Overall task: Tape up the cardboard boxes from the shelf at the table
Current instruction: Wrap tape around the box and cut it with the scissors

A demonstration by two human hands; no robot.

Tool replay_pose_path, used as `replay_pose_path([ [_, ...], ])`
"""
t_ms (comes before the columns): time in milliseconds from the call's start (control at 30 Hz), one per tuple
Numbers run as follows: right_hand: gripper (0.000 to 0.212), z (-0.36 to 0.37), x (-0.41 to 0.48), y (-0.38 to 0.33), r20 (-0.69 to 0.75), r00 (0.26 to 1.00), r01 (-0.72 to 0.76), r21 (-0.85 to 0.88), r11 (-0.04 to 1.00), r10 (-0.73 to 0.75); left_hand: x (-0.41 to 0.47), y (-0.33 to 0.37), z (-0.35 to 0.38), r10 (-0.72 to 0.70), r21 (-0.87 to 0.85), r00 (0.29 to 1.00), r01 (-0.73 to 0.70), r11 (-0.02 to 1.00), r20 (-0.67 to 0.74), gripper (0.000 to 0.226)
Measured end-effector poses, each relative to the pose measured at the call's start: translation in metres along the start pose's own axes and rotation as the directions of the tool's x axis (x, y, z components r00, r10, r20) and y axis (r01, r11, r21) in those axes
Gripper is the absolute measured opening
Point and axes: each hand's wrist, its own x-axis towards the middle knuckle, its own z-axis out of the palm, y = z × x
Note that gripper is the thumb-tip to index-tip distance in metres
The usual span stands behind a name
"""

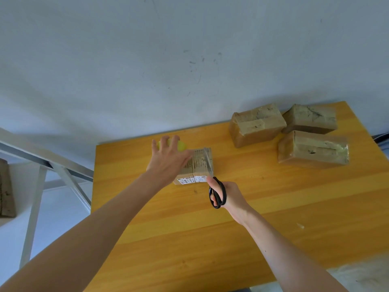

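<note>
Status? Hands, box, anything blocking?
Left hand grips roll at box far-left corner. Right hand holds scissors, blades over box top. Three taped boxes far right, nothing in the way.

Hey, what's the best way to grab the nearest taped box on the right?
Probably from above, by the two short ends: the near box lies flat with both ends free, while its far side sits close to the rear box.

I work in a plain packing room: orange wood-grain table (189, 228) against a scuffed pale grey wall (168, 60), grey metal shelf frame (33, 207) beside it, taped brown cardboard boxes (255, 125) waiting.
</note>
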Motion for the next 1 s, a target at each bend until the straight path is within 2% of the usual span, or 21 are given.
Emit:
replay_pose_path([
  [167, 0.062, 0.002, 0.003, -0.003, 0.018, 1.0, 0.021, -0.035, 0.999, -0.02, -0.001, -0.011, -0.002, -0.065, -0.002, 0.997, 0.065, 0.998, 0.048, 0.036],
  [267, 0.063, 0.002, 0.002, -0.003, 0.045, 0.998, 0.044, -0.067, 0.997, -0.041, -0.007, -0.019, -0.004, -0.138, -0.166, 0.989, 0.145, 0.975, 0.054, 0.038],
  [367, 0.063, 0.002, 0.0, -0.005, 0.096, 0.994, 0.056, -0.135, 0.989, -0.043, -0.015, -0.028, -0.005, -0.221, -0.381, 0.973, 0.228, 0.896, 0.062, 0.037],
  [467, 0.066, 0.003, -0.001, -0.011, 0.157, 0.988, 0.047, -0.209, 0.977, -0.014, -0.018, -0.034, -0.005, -0.221, -0.438, 0.973, 0.224, 0.871, 0.059, 0.036],
  [567, 0.072, 0.004, -0.001, -0.014, 0.139, 0.99, 0.033, -0.322, 0.946, 0.013, -0.019, -0.035, -0.001, -0.216, -0.451, 0.974, 0.222, 0.864, 0.064, 0.035],
  [633, 0.079, 0.002, 0.0, -0.012, 0.1, 0.995, 0.02, -0.431, 0.902, 0.025, -0.018, -0.034, 0.003, -0.228, -0.467, 0.972, 0.229, 0.854, 0.058, 0.035],
  [733, 0.062, 0.006, -0.002, -0.006, 0.075, 0.993, -0.029, -0.572, 0.82, 0.088, -0.017, -0.03, 0.006, -0.245, -0.534, 0.969, 0.22, 0.816, 0.025, 0.034],
  [900, 0.057, 0.012, -0.008, 0.009, 0.092, 0.996, 0.058, -0.594, 0.802, -0.004, -0.02, -0.034, 0.01, -0.296, -0.642, 0.954, 0.25, 0.725, 0.038, 0.037],
  [967, 0.06, 0.007, -0.01, 0.017, 0.092, 0.995, 0.087, -0.707, 0.702, -0.03, -0.025, -0.041, 0.014, -0.333, -0.663, 0.941, 0.289, 0.69, 0.063, 0.037],
  [1000, 0.061, 0.004, -0.012, 0.021, 0.098, 0.994, 0.108, -0.791, 0.602, -0.049, -0.028, -0.045, 0.017, -0.354, -0.668, 0.933, 0.308, 0.677, 0.071, 0.037],
])
